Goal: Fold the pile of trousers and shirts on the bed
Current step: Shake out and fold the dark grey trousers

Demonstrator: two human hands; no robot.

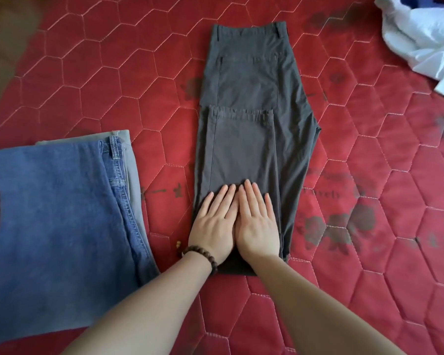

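Dark grey trousers (251,80) lie lengthwise in the middle of the red quilted bed (369,155), waistband at the far end. Their legs are folded back over themselves, with the cuffs lying just below the back pocket. My left hand (214,224) and my right hand (258,221) rest flat, side by side, palms down on the near fold of the trousers. The fingers are spread and hold nothing. A beaded bracelet sits on my left wrist.
Folded blue jeans (59,219) lie at the left on top of a folded grey garment (132,160). Crumpled white clothing (420,44) sits at the far right corner. A blurred brown shape fills the upper left.
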